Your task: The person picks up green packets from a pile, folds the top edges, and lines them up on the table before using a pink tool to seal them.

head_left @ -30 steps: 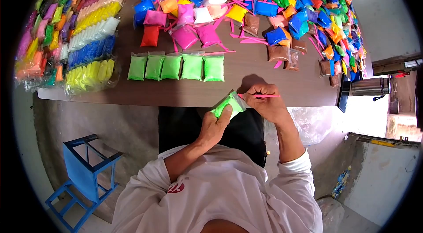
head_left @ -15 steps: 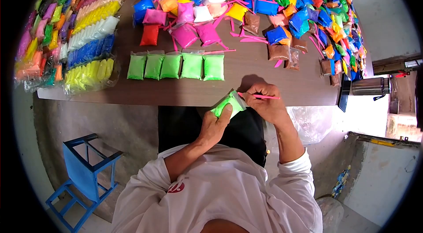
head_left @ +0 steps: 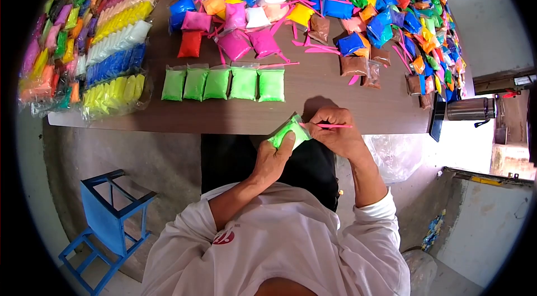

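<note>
My left hand [head_left: 274, 157] is closed around a small clear bag of bright green clay [head_left: 289, 133], tilted in front of the table's near edge. The thumb lies across the bag's face. At the bag's upper right, my right hand [head_left: 335, 131] pinches a thin pink plastic stick [head_left: 335, 126]. One end of the stick meets the bag's top edge, and the other points to the right past the fingers. Beyond my hands, several similar green bags [head_left: 243, 84] lie side by side in a row on the table [head_left: 224, 120].
A heap of colourful bags [head_left: 335, 9] mixed with pink sticks covers the table's far side. Packs of coloured sachets [head_left: 114, 61] lie at the left. A steel mug [head_left: 470, 109] stands off the right edge; a blue stool [head_left: 109, 223] is at the lower left.
My right hand and the pink stick have shifted slightly left and down, bringing the stick's tip closer over the green bag. My left hand stays nearly still.
</note>
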### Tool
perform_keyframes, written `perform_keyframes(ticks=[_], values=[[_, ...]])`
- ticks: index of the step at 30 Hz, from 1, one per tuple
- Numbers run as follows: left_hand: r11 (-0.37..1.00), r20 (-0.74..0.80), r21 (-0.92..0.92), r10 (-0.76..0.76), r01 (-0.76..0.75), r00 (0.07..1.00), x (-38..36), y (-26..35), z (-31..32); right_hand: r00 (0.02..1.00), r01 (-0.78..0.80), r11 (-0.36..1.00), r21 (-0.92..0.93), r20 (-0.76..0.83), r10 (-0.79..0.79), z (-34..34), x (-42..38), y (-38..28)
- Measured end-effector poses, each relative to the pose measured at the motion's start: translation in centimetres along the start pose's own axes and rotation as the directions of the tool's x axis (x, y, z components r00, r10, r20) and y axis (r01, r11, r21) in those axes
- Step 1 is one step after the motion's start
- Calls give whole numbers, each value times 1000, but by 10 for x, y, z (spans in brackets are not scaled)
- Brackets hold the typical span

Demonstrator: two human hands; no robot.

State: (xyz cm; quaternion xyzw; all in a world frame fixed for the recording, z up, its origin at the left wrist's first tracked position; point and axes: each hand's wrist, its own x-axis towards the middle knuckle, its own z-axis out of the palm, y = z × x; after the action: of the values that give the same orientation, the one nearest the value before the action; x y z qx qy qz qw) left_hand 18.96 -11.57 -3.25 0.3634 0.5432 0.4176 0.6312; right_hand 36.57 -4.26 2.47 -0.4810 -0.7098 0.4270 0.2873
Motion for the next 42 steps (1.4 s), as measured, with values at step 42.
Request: perform_keyframes(ticks=[42], values=[[999,-37,-50,-15,13,999,-2,-3,0,978,-107,985,138,-164,129,11,-5,-4]])
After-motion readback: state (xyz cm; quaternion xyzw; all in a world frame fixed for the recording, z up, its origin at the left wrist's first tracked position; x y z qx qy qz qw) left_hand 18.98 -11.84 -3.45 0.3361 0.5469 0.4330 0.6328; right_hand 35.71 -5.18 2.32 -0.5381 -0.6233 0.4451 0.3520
